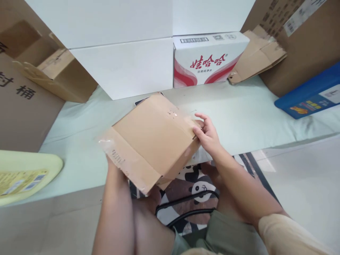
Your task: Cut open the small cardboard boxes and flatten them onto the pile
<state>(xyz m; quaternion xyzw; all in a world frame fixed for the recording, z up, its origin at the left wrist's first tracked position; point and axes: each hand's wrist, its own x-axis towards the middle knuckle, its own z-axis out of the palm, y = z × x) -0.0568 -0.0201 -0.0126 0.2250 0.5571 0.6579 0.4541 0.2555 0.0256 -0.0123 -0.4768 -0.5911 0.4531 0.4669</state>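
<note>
I hold a small brown cardboard box (151, 138) above my lap, tilted, with clear tape along its near-left flap. My right hand (208, 136) grips the box's right edge, fingers curled over the top and thumb against the side. My left hand (113, 166) is under the box's left corner; only a sliver of it and the wrist show, its fingers hidden behind the cardboard. A dark flat thing (140, 101) peeks out behind the box's far edge.
A pale green surface (239, 117) lies ahead. On it stand white boxes (124, 67), a printed red-and-white carton (209, 63), brown cartons at left (23, 102) and right (305, 42), and a blue package (310, 94). A yellow lid (26, 177) sits near left.
</note>
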